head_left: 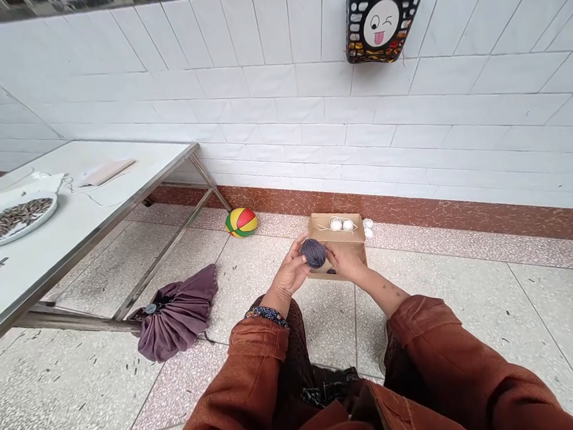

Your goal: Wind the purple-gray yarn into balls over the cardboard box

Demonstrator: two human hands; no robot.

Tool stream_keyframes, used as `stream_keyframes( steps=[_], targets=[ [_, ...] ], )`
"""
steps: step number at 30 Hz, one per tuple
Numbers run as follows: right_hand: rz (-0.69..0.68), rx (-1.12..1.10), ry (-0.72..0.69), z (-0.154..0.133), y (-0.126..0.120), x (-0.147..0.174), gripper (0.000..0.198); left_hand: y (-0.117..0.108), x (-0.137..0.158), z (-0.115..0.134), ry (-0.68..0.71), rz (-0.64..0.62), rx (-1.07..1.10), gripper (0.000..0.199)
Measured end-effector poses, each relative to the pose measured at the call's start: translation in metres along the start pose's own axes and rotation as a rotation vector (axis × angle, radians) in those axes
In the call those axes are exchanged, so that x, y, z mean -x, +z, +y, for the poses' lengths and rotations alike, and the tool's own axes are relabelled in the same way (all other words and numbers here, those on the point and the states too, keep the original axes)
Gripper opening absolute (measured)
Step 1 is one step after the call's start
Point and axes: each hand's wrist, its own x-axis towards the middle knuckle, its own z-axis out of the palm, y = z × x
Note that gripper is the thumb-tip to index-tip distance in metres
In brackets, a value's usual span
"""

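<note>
A dark purple-grey ball of yarn (313, 253) is held up over an open cardboard box (337, 236). My left hand (291, 268) grips the ball from the left, its thumb on the near side. On the other side, my right hand (345, 262) has its fingers closed at the ball's right edge; the fingertips are partly hidden. Two small white balls (341, 224) with loose white string lie in the far part of the box. A dark piece (331, 271) shows in the near part, mostly covered by my hands.
A white table (128, 188) with a plate of sunflower seeds (13, 219) stands at left. On the floor are a folded purple umbrella (179, 315), a colourful ball (242, 222) and scattered husks. A black basket (384, 24) hangs on the tiled wall.
</note>
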Motion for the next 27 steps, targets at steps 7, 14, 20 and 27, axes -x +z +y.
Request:
stream_keyframes(
  steps=[7,14,20,27],
  targets=[
    [-0.205,-0.008,-0.251,-0.014,-0.002,0.029,0.02,-0.01,-0.011,-0.006,0.084,0.279,-0.152,0.06],
    [-0.054,-0.395,-0.378,-0.009,-0.026,0.023,0.029,-0.008,-0.01,-0.016,0.02,0.153,-0.53,0.075],
    [0.155,-0.445,-0.17,0.007,-0.032,0.003,0.026,0.001,-0.002,-0.015,-0.084,-0.19,-0.409,0.078],
    [0.027,-0.142,0.02,0.013,-0.006,0.001,0.019,0.002,-0.001,-0.002,0.008,-0.014,-0.108,0.069]
  ],
)
